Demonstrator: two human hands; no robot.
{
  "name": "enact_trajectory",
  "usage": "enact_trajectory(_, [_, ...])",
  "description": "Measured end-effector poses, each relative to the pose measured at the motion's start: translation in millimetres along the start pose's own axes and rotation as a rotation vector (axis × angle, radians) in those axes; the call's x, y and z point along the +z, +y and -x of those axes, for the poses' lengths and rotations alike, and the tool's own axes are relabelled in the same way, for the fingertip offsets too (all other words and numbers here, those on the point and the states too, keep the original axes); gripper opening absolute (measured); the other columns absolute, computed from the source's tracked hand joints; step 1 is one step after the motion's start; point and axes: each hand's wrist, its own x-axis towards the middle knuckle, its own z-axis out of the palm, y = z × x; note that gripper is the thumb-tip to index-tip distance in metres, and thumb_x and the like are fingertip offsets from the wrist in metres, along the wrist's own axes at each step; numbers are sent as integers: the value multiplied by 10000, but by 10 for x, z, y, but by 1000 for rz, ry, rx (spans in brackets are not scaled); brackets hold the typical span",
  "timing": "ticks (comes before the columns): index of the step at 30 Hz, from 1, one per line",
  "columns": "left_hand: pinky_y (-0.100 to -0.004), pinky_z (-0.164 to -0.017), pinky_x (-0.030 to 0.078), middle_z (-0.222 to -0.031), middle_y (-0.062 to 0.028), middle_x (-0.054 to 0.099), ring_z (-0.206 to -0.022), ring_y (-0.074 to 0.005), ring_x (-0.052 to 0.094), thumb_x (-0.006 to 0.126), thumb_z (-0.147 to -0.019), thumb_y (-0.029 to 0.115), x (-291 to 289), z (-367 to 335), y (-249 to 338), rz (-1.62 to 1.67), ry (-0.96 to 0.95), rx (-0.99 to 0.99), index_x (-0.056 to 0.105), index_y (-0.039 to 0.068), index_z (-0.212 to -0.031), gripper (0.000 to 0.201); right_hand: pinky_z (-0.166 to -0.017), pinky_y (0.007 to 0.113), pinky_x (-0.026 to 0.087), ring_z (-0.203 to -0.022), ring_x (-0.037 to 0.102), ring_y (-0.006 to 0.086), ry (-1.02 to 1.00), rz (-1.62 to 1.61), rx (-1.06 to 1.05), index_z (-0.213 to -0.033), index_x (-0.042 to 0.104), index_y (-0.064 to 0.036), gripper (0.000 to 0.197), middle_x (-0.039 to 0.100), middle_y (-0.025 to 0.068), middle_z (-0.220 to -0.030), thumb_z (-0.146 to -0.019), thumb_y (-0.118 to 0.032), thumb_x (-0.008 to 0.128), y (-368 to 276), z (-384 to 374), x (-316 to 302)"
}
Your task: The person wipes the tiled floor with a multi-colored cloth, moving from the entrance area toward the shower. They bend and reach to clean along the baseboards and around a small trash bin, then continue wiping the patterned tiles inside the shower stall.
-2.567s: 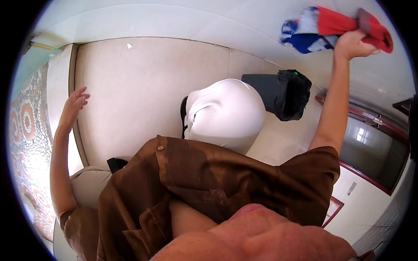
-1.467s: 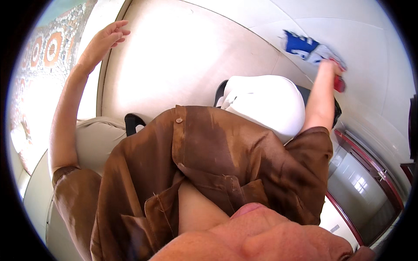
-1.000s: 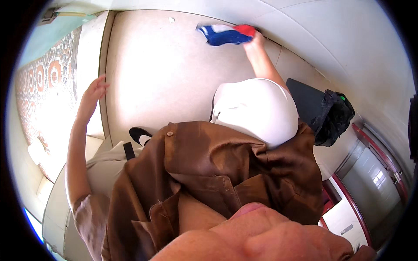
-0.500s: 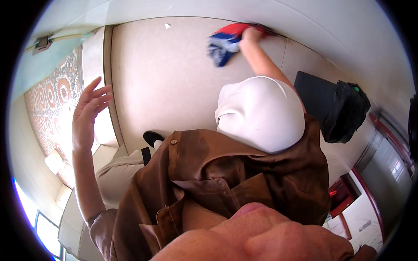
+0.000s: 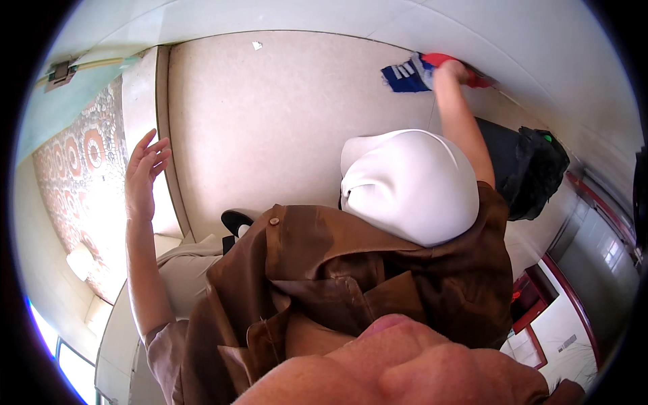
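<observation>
Far left: patterned mosaic surface, then a pale ledge edging the floor. Left hand shows in front of the ledge, fingers apart and loosely bent, nothing in it; contact with the ledge cannot be told. It takes no part in the cloth work, by the look of it.

Toward the middle: a small white scrap lies on the floor near the wall, well apart from both hands. Below, a pale-clad knee, bent.

Right of that, the cloth, blue with white bars, grey and red, at the seam of floor and wall. Judged mid-work: cloth in use, not put down; no stretch can be marked finished, so how much is left stays unclear. Right hand is on the cloth's red part, back of hand up. Fingers blurred and partly hidden; clamped or only pressing, cannot tell.

Just beside the right forearm: dark bin lying tilted, black bag at its mouth.
</observation>
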Motion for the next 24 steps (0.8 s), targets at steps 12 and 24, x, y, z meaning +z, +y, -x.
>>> enact_trajectory(12, [-313,-967,462,-1231,-110,628,-1068,-149,605,441,-965,171,-18,-262,-129,-189,-1,47,472,59,-1415,465,-891,414,512,-1002,656,336,-177,252,-539,-1097,637,63,300,669,209,-1142,-840,23,486,423,54,-100])
enact_trajectory(24, [-318,-974,460,-1218,-112,633,-1075,-168,607,444,-968,169,108,-442,-103,-200,-46,80,449,79,-1437,477,-852,367,474,-902,605,229,-744,134,-349,-941,613,27,169,646,111,-949,-843,-36,491,711,1499,132])
